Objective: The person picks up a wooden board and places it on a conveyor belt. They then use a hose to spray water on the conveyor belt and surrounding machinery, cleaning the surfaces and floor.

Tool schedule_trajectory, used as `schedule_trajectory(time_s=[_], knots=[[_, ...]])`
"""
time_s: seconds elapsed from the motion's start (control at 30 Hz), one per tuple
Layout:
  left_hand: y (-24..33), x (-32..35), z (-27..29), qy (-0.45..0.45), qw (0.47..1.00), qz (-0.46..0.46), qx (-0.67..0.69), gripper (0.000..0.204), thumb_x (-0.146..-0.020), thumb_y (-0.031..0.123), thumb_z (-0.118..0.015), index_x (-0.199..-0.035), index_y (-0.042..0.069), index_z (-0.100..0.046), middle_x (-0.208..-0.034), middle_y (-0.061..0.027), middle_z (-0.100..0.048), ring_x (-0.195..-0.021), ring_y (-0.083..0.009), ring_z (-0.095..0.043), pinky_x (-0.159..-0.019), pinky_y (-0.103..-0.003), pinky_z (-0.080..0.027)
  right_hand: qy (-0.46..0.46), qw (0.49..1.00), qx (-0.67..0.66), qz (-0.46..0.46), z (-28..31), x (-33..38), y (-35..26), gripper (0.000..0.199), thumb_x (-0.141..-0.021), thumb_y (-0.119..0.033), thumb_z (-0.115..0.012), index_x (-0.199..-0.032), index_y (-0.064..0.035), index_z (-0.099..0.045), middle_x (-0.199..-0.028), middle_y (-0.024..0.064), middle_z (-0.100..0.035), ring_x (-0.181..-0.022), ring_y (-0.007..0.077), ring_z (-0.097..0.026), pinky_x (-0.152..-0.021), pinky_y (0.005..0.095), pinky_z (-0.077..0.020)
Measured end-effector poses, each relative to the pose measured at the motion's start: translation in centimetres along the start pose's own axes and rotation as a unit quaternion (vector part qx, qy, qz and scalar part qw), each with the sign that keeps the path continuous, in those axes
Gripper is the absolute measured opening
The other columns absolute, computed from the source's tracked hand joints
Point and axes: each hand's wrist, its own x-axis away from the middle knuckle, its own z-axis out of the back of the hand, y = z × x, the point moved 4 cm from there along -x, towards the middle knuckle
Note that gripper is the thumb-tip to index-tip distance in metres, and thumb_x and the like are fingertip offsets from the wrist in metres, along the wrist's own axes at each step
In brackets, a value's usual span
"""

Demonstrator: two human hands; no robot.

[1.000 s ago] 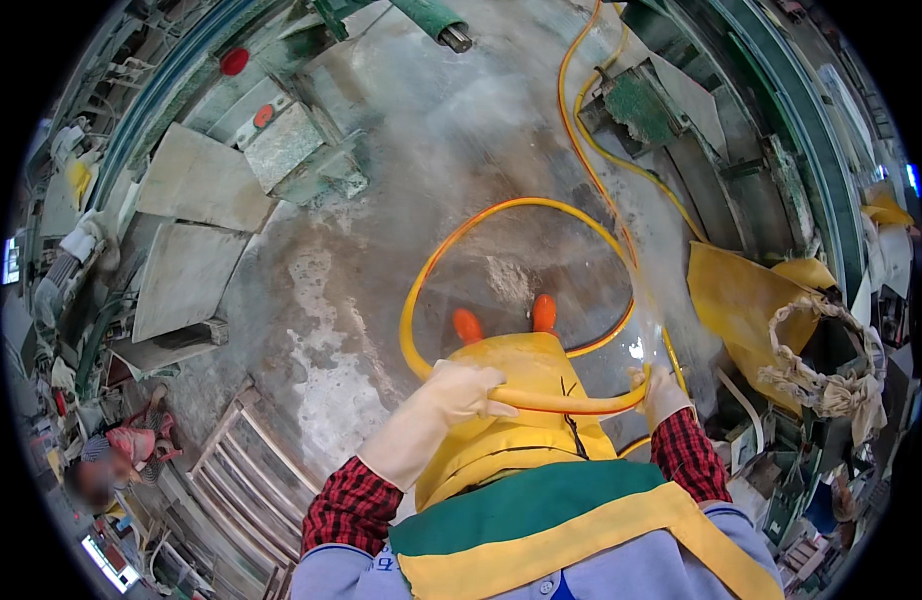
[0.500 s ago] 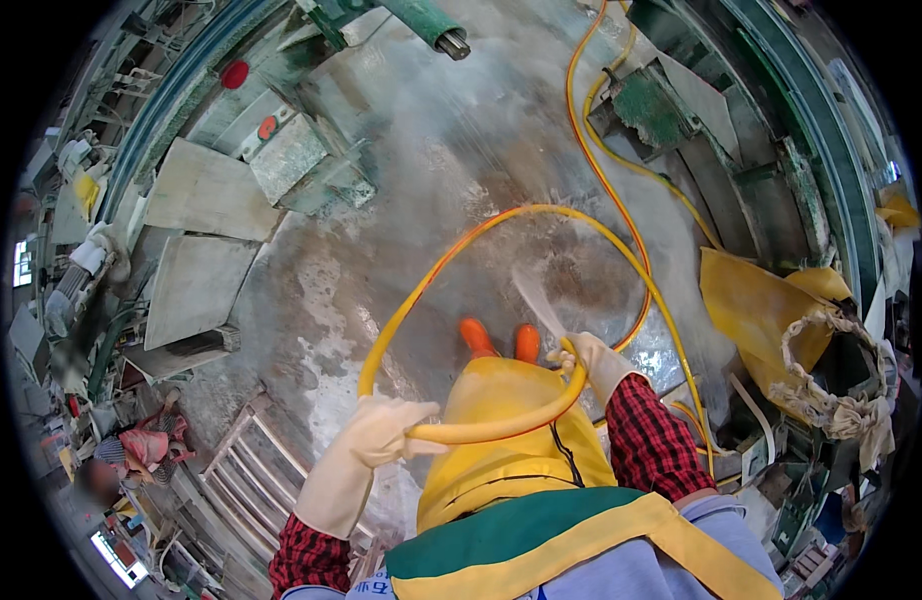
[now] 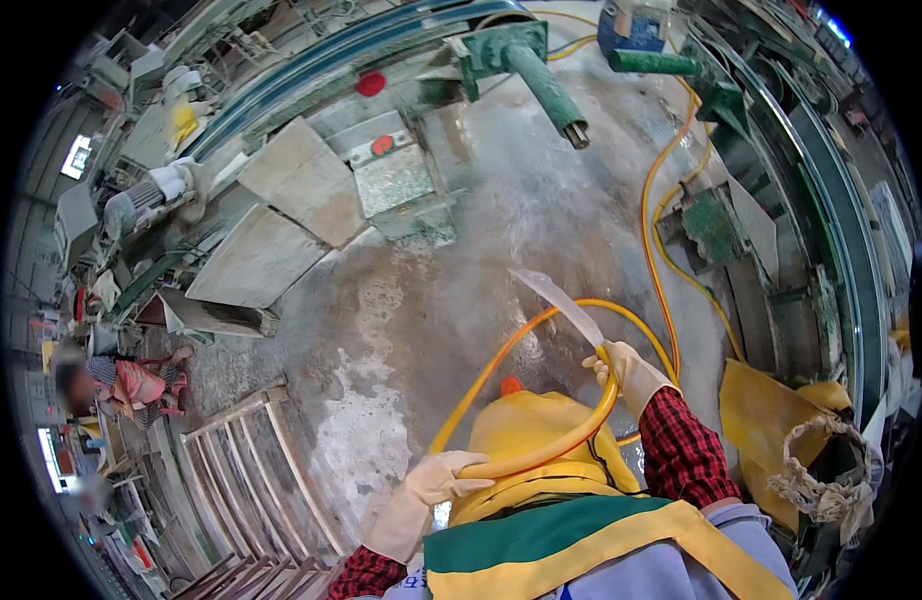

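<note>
A yellow hose point(image 3: 553, 447) with a red stripe bends in front of my yellow apron point(image 3: 526, 420). My left hand point(image 3: 433, 492), in a long pale rubber glove, is closed round the hose at the lower left of the bend. Near the hose's end, my right hand point(image 3: 631, 378) grips it in a matching glove, thumb side up. White water point(image 3: 559, 300) sprays from that end, forward and to the left, onto the wet concrete floor point(image 3: 451, 290). The hose's loop rises beyond both hands. One orange boot tip point(image 3: 511, 385) shows past the apron.
Yellow hose lines point(image 3: 648, 215) run along the floor at right. Grey slabs point(image 3: 301, 175) and a green-white machine block point(image 3: 393, 182) stand at left. A wooden slatted rack point(image 3: 266, 480) lies lower left. Yellow sheeting point(image 3: 756, 425) hangs at right. A person point(image 3: 146, 385) crouches far left.
My view has turned left, so slabs and rack sit further right in it. Both hands keep hold of the hose. The spray now points further forward and left.
</note>
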Motion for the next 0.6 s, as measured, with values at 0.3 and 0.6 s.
schedule_trajectory(time_s=[0.3,0.6], knots=[[2.7,-0.6,-0.3,0.009,0.993,0.058,0.099,0.034,-0.095,0.0,-0.045,-0.127,-0.011,-0.049,-0.125,-0.0206,-0.054,-0.114,-0.0272,-0.057,-0.076,-0.022,-0.053,0.024,0.995,0.079,0.05,-4.7,0.2,-5.3,0.048,-0.101,-0.038,-0.036,-0.093,0.0053,-0.055,-0.053,-0.0018,-0.043,-0.037,0.0061,-0.039,-0.033,0.0207,-0.0366],[5.4,-4.5,-3.1,0.168,0.985,0.04,0.012,0.039,-0.089,0.024,-0.067,-0.116,-0.003,-0.06,-0.101,-0.0091,-0.066,-0.09,-0.0159,-0.059,-0.071,-0.021,-0.046,-0.032,0.992,0.094,0.077,-6.0,-3.3,-13.4,0.046,-0.101,-0.036,-0.033,-0.096,0.0049,-0.055,-0.059,0.0015,-0.046,-0.039,0.0085,-0.039,-0.036,0.0236,-0.038]])
